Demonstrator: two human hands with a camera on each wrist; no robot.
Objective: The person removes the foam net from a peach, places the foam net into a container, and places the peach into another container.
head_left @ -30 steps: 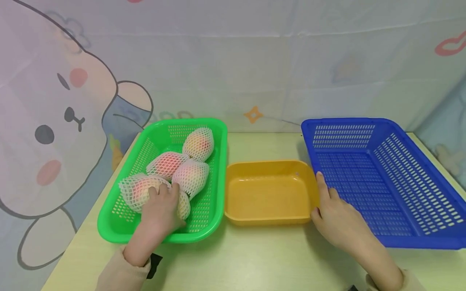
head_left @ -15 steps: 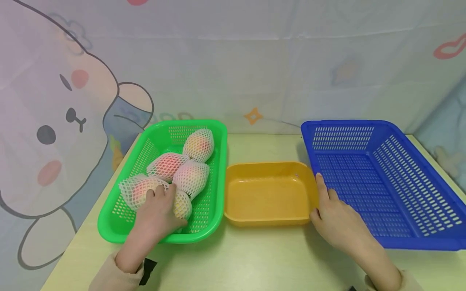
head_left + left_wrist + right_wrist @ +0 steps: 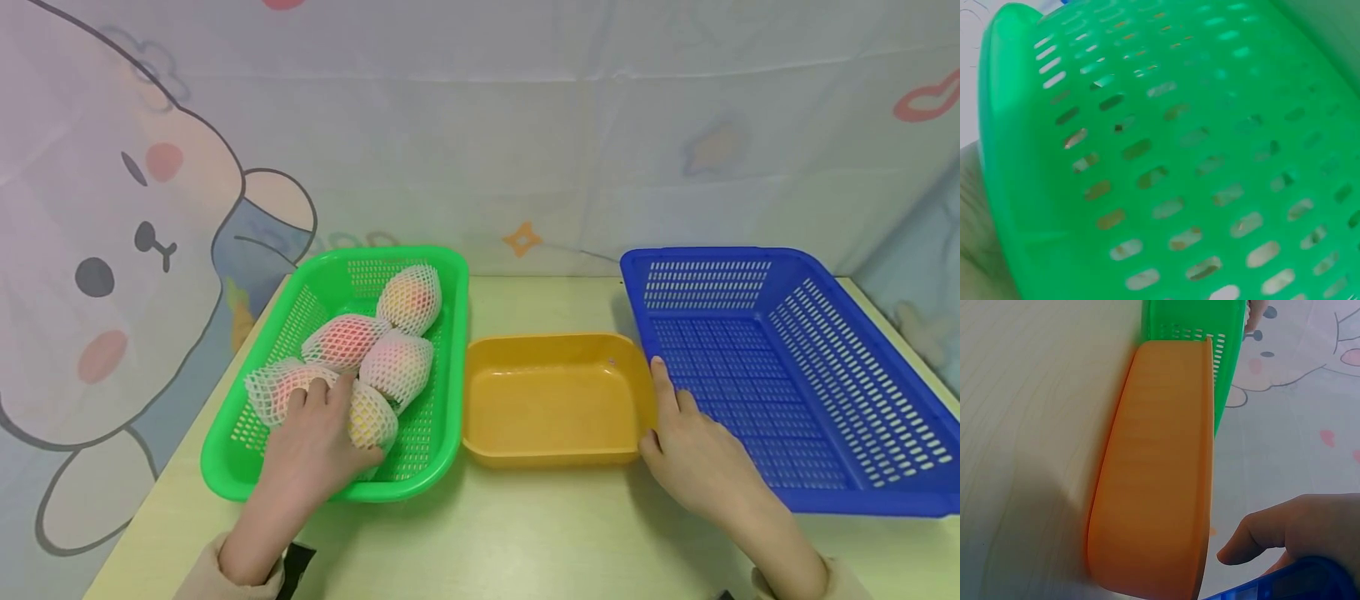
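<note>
In the head view, my left hand (image 3: pixel 311 437) reaches into the green basket (image 3: pixel 213 454) at left. Its index finger and thumb hold a yellowish fruit in a white foam net (image 3: pixel 372 419); the fruit's left side is hidden under the hand. A pinkish netted fruit (image 3: pixel 277 392) lies left of the fingers. Another netted fruit (image 3: pixel 397 367) touches the held one from behind. My right hand (image 3: pixel 701 454) rests on the left rim of the blue basket (image 3: pixel 757 358), index finger straight along it. In the right wrist view its thumb (image 3: pixel 1260 531) stands apart from the orange-yellow tray (image 3: pixel 1154 469).
The yellow tray (image 3: pixel 555 457) stands between the two baskets, its ends close against both. Two more netted fruits, a red one (image 3: pixel 347 340) and a red-yellow one (image 3: pixel 411 298), lie farther back in the green basket. A printed curtain (image 3: pixel 555 142) hangs behind the table (image 3: pixel 540 533).
My left hand has shifted a little left and towards me, and more of the front fruit shows beside it. The fruit behind has edged slightly right. My right hand stays put.
</note>
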